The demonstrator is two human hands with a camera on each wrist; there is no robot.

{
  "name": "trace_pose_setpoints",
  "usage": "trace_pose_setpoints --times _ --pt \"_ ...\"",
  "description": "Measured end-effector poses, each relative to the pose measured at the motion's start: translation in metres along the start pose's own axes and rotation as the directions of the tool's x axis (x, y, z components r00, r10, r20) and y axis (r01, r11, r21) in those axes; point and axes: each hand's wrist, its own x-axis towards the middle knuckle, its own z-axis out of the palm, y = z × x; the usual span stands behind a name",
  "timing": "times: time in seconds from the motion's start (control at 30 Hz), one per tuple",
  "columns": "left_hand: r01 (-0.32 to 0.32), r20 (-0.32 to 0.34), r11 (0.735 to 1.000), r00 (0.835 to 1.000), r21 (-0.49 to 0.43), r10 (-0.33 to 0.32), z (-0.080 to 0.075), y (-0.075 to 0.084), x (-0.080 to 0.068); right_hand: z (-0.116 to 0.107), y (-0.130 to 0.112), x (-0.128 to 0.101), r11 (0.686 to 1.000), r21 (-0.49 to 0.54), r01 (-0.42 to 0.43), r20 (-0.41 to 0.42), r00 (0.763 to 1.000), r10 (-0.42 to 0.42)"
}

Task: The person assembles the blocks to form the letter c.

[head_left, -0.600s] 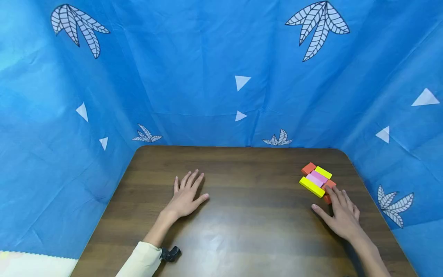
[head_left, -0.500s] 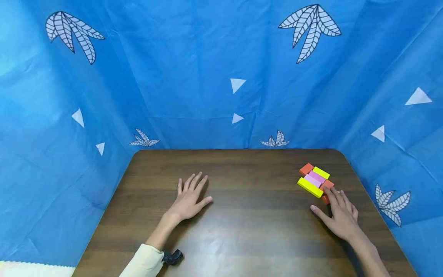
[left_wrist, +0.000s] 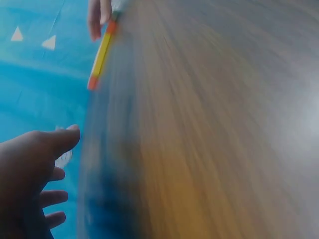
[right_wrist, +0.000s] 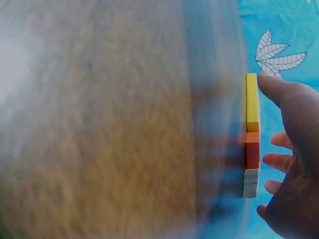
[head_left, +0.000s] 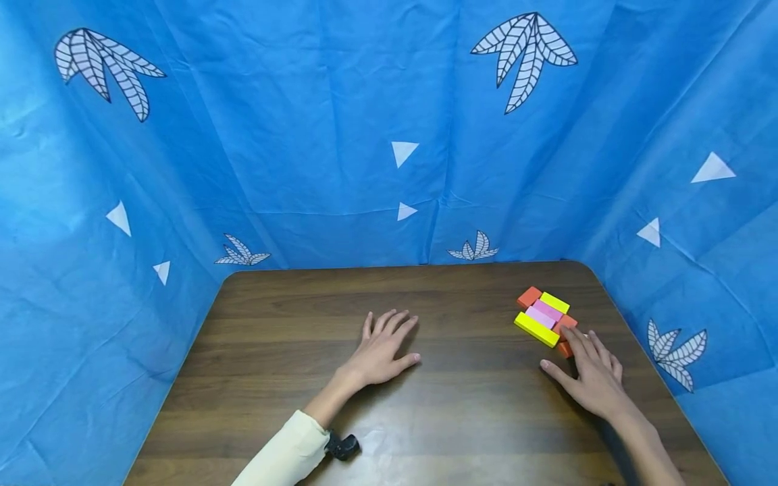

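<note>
Here, I see my spread right hand (head_left: 592, 381) touching the cluster of orange, yellow and pink rectangular blocks (head_left: 543, 318) lying just ahead, while my left hand (head_left: 383, 351) rests flat, well apart, on the dark wooden surface (head_left: 462, 418).

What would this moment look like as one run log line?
left hand: flat on table, holds nothing | right hand: fingers straight, fingertips at the orange block | block cluster: flat, far right

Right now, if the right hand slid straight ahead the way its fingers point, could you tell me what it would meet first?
The right hand points up-left at the cluster of blocks. Its fingertips look already at the near orange block; real contact is unclear. The yellow block lies beside that.
</note>
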Motion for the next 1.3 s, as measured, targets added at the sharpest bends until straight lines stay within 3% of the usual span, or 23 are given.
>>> trace_pose_setpoints --times 0.37,0.63,0.83,1.07,1.3 --pt "-0.097 0.057 0.995 0.994 -0.012 0.098 0.023 0.068 0.059 -0.008 0.008 0.010 0.999 0.027 0.038 -0.066 0.997 -0.037" --pt "-0.105 0.046 0.994 0.993 0.010 0.104 0.042 0.109 0.075 -0.010 0.011 0.024 0.997 0.051 0.052 -0.107 0.993 -0.047" --pt "-0.082 0.013 0.997 0.997 -0.006 0.082 0.055 0.142 0.095 -0.021 0.022 0.041 0.997 0.077 0.003 -0.128 0.992 0.007" --pt "-0.007 0.007 0.998 1.000 -0.069 0.008 0.076 0.175 0.113 -0.015 0.030 0.047 0.990 0.113 -0.084 -0.072 0.993 0.092" --pt "0.033 0.018 0.999 0.999 -0.025 -0.032 0.087 0.190 0.124 -0.022 0.035 0.051 0.988 0.128 -0.089 -0.079 0.992 0.099"
